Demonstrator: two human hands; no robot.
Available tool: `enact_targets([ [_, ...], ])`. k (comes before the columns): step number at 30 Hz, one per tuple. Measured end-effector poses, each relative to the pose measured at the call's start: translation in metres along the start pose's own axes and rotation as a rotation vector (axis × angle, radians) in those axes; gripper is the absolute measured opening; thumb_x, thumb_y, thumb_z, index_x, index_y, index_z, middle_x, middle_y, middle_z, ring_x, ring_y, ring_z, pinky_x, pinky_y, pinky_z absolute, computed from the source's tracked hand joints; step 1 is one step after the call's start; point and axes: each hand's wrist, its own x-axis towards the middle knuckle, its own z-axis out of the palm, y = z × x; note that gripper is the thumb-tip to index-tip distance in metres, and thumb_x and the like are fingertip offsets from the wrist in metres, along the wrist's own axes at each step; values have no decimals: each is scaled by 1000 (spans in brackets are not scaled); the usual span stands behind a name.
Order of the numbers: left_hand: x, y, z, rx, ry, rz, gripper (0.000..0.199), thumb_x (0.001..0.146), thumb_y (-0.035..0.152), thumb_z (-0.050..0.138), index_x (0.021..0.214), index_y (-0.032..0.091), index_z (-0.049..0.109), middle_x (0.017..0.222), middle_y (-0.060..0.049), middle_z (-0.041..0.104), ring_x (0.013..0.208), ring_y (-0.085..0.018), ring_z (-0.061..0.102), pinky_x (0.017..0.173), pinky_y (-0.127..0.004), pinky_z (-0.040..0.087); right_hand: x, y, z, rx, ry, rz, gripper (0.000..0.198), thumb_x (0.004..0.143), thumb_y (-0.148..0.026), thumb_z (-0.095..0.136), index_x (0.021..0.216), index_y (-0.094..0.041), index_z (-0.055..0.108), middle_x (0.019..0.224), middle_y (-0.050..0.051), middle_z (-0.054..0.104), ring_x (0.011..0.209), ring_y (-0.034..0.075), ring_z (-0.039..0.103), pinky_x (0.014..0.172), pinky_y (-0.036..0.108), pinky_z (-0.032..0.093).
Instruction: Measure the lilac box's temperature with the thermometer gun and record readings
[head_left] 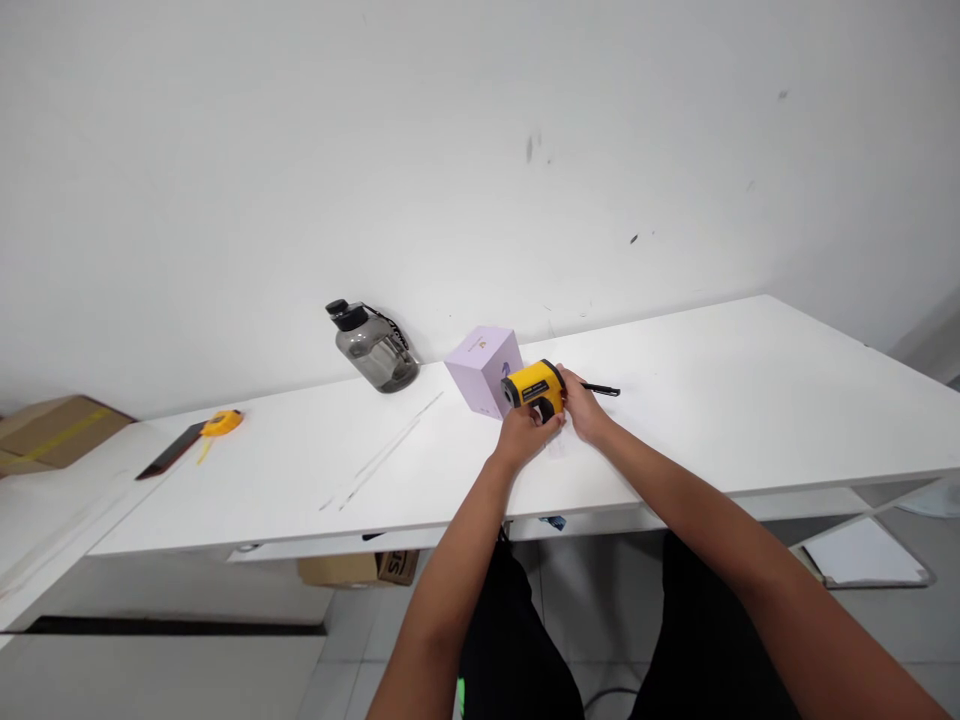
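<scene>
The meter (534, 387), a yellow handheld unit with a black front end, sits at the middle of the desk (735, 400), held just above or on the surface; which of the two cannot be told. Its black end faces 9 o'clock, toward the box (484, 368).

Hands:
- The left hand (525, 430) grips the meter from below, at its 6 o'clock side, fingers curled around the handle.
- The right hand (581, 408) closes on the rear of the meter from 3 o'clock, fingers wrapped over the back.
- Both hands hold the same unit; the forearms run in from 6 o'clock.

Surroundings:
- The box is lilac, cube-shaped, and stands just beside the meter at 9 o'clock, touching or nearly touching its black end.
- A pen (600, 389), black, lies on the desk at 3 o'clock of the right hand, partly hidden behind it.
- A bottle (373, 347), smoked grey with a black cap and strap, leans tilted against the wall at 10 o'clock of the box.
- Thin clear rods (390, 450) lie flat on the desk at 8 o'clock of the box.
- A tape (222, 422), yellow, lies well apart at the far 9 o'clock end, touching a dark flat strip (171, 451).
- A carton (56, 428) rests beyond the desk at 9 o'clock.
- A clipboard (866, 553) lies on the floor at 4 o'clock.
</scene>
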Motion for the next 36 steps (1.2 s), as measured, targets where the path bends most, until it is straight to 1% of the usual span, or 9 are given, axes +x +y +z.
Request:
enact_targets([
  [6,-1,4,-1,-3,-4,-3,34,74,46,74,92,19,65,71,0,62,64,-16,59,60,-28,46,2,2,-2,-9,5,-12,43,76,-67,64,80,-24,60,71,-2,62,70,18,58,64,30,47],
  [11,-1,3,-1,-6,1,0,34,75,44,75,94,19,65,72,-1,63,65,-16,59,59,-28,46,2,2,-1,-52,31,-31,43,78,-67,62,75,-25,57,68,-3,58,69,18,55,63,30,45],
  [15,0,3,-1,37,30,13,39,72,45,78,97,18,65,77,-1,65,68,-16,61,61,-28,46,-3,-3,-1,-153,121,-133,38,81,-62,59,71,-25,57,70,-2,58,73,18,54,67,30,43],
  [18,0,4,-1,93,72,8,42,66,48,83,89,17,65,83,-5,68,73,-19,63,65,-30,46,-6,-7,-2,-238,167,-231,35,85,-56,56,72,-24,61,73,-1,61,78,19,55,71,31,43],
  [20,0,5,-1,97,60,4,40,66,50,83,82,18,65,85,-6,69,77,-20,64,68,-32,47,-8,-9,-2,-281,169,-270,35,87,-55,53,72,-25,62,75,0,62,80,20,56,75,31,44],
  [25,0,5,-1,136,113,9,37,72,54,78,73,19,65,78,-5,69,79,-21,65,73,-33,49,-12,-11,0,-342,205,-277,28,87,-47,53,80,-25,68,83,0,67,86,20,58,79,31,43],
  [28,0,4,-1,171,129,18,37,77,55,74,71,19,65,75,-4,68,76,-20,65,73,-33,50,-12,-12,1,-318,196,-256,24,85,-45,55,80,-25,69,84,-1,68,85,20,59,79,31,43],
  [33,-2,4,-2,156,127,32,34,83,53,67,81,19,67,76,-4,68,69,-18,63,65,-30,47,-9,-11,2,-295,146,-255,24,84,-45,56,78,-25,69,84,0,68,86,19,60,81,31,43],
  [36,-5,5,-4,137,188,52,31,86,50,65,86,19,67,79,-5,69,72,-19,65,66,-30,48,-8,-8,2,-267,88,-232,27,84,-48,58,76,-24,68,83,0,67,84,19,59,80,31,44],
])
